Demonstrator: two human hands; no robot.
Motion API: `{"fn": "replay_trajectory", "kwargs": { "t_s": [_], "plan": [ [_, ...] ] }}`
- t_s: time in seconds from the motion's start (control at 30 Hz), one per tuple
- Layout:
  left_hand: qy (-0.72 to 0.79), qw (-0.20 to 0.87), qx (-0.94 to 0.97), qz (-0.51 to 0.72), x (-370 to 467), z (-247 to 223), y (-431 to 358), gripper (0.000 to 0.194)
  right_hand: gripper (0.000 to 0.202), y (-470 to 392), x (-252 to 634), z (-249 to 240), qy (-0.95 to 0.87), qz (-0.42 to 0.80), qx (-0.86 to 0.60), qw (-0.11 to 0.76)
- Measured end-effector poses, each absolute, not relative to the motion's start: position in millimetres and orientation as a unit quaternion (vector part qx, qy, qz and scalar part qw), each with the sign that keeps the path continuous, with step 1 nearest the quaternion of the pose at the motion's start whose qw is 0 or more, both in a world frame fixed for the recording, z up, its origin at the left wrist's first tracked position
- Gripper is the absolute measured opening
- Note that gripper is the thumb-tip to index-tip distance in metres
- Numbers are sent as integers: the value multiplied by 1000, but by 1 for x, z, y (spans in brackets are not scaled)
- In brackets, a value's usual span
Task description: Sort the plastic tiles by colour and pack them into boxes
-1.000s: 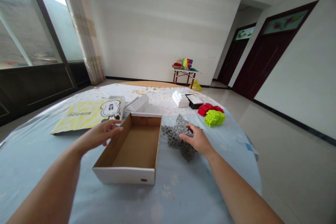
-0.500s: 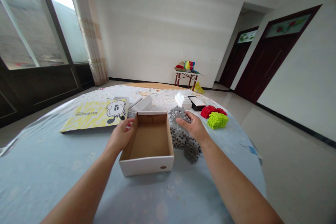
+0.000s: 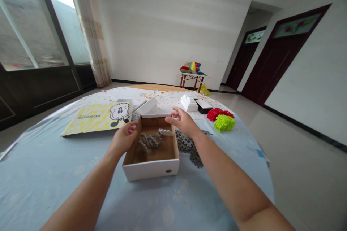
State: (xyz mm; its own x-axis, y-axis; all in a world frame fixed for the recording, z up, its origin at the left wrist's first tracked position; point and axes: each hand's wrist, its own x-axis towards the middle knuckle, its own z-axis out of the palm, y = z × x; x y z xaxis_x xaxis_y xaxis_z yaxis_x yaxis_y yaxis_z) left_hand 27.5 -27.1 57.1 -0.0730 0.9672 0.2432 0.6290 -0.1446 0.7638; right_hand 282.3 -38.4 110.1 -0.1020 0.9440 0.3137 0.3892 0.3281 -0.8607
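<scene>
An open white cardboard box [image 3: 151, 171] with a brown inside stands on the table in front of me. My left hand [image 3: 125, 138] is closed on its left wall near the far corner. Over the far right corner, my right hand [image 3: 183, 121] is open, its fingers apart and nothing in them. Inside the box are several grey interlocking puzzle pieces [image 3: 151, 140], blurred, and one paler piece [image 3: 165, 132] by the right wall. More dark grey pieces [image 3: 187, 142] lie in a heap against the outside of the box, partly covered by my right forearm.
To the left lies a yellow-and-white cardboard lid [image 3: 92, 117] with a cartoon dog. White boxes [image 3: 148, 106], a stepped white item [image 3: 189, 103] and a black-and-white box [image 3: 203, 106] stand farther back. Red pieces [image 3: 216, 113] and lime-green pieces [image 3: 224, 123] sit at right.
My right hand has moved left from the grey heap to over the box and let go of the grey pieces, which are now inside. My left hand stays at the box's left wall.
</scene>
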Motion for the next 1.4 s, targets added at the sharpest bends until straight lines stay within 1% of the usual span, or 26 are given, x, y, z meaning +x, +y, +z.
{"fn": "replay_trajectory", "kwargs": {
  "t_s": [0.07,0.13,0.17,0.23,0.3,0.4,0.5,0.57,0.73,0.97,1.17,1.3,1.4],
  "plan": [
    [618,211,648,391,26,56,-26,49,65,-40,296,107,-673,282,-494,472],
    [618,205,650,392,24,56,-25,49,51,-45,310,102,-683,258,-500,465],
    [618,202,650,394,23,57,-24,50,45,-48,318,100,-697,240,-509,445],
    [619,197,645,402,21,58,-23,50,39,-55,331,94,-728,187,-540,377],
    [622,198,638,409,19,60,-23,51,40,-62,341,87,-753,133,-576,290],
    [626,197,634,411,17,61,-25,51,51,-66,349,75,-771,105,-600,184],
    [621,199,636,413,17,61,-25,51,62,-65,351,67,-790,117,-590,121],
    [616,205,637,415,17,60,-26,52,64,-65,351,65,-803,125,-573,104],
    [611,223,630,424,19,61,-26,52,62,-65,350,69,-816,138,-552,105],
    [611,255,618,424,17,59,-24,56,68,-66,351,78,-805,140,-558,145],
    [616,240,629,409,17,61,-25,55,57,-66,361,83,-810,202,-526,162],
    [619,232,629,410,19,63,-27,53,43,-67,369,85,-811,276,-477,194],
    [620,231,626,413,19,63,-27,53,35,-69,373,87,-804,308,-460,218]
  ]
}}
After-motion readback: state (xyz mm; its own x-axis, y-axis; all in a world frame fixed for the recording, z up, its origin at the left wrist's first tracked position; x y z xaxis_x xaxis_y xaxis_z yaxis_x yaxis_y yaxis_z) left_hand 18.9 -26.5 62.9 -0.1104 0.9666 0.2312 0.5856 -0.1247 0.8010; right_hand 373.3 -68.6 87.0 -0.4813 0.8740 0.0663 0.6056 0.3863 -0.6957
